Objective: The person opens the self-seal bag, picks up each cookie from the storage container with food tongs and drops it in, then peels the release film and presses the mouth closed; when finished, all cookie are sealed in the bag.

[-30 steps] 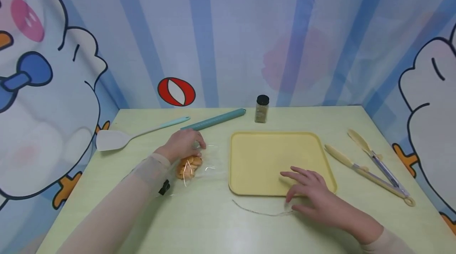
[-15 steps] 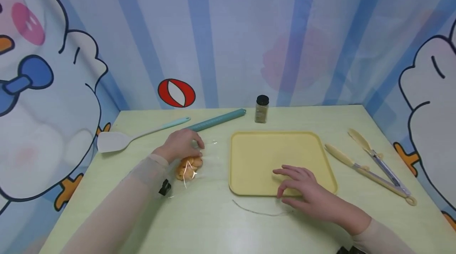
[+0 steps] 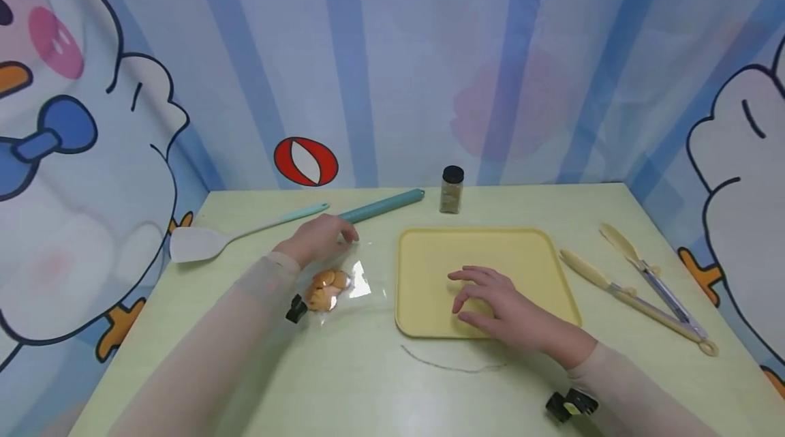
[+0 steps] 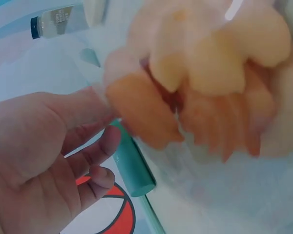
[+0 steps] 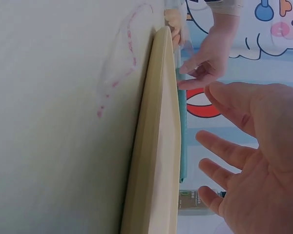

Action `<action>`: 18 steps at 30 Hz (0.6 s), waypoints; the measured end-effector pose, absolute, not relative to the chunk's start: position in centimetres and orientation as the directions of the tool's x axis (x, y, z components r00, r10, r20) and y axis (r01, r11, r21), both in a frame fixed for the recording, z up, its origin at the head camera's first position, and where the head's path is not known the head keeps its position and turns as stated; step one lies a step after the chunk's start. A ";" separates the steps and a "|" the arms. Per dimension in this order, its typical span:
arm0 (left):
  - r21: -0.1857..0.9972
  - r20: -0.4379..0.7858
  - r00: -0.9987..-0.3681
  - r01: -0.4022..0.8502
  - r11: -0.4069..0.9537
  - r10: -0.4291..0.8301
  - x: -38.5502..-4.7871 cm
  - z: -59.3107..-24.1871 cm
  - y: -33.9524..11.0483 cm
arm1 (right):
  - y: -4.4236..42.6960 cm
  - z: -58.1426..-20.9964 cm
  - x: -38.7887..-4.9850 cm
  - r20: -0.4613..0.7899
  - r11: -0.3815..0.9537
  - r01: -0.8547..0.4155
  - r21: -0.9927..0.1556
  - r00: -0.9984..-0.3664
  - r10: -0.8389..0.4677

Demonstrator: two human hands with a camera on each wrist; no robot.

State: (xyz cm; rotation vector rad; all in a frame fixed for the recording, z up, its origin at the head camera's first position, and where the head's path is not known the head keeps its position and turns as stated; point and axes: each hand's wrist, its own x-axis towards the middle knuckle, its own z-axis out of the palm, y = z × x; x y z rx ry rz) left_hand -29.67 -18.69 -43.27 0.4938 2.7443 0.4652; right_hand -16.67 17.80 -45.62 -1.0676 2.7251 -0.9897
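A clear plastic bag (image 3: 368, 287) holding orange-brown baked pieces (image 3: 328, 289) is left of the yellow tray (image 3: 429, 287). My left hand (image 3: 315, 239) pinches the bag's upper edge between thumb and fingers. In the left wrist view the pieces (image 4: 210, 73) loom close beside that hand (image 4: 53, 141), and the film partly veils the thumb tip. Above the tray's front right part hovers my right hand (image 3: 509, 314), fingers spread and slightly bent, holding nothing. A thin string (image 3: 450, 367) lies in front of the tray.
Behind my left hand lie a teal rod (image 3: 386, 204) and a white spatula (image 3: 199, 244) with a mint handle. A black-capped spice jar (image 3: 451, 193) stands behind the tray. Spread tongs (image 3: 644, 294) rest at the right. A printed curtain (image 3: 417, 69) closes off the back.
My right hand has moved left and away from me, from the string to over the tray. My left hand has shifted slightly away from me, and the bag's glare has changed.
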 end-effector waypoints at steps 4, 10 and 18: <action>0.343 -0.253 -0.901 0.257 0.903 0.352 -30.0 -43.7 -18.5 | 17.3 -45.6 -17.7 0.170 0.553 -0.582 -0.596 -0.765 -0.622; 0.298 -0.192 -0.914 0.292 0.909 0.356 -30.2 -44.3 -18.4 | 16.8 -45.7 -19.3 0.168 0.556 -0.544 -0.628 -0.792 -0.586; 0.353 -0.174 -0.924 0.263 0.898 0.340 -30.0 -44.9 -18.7 | 15.6 -46.0 -21.0 0.142 0.563 -0.466 -0.683 -0.840 -0.524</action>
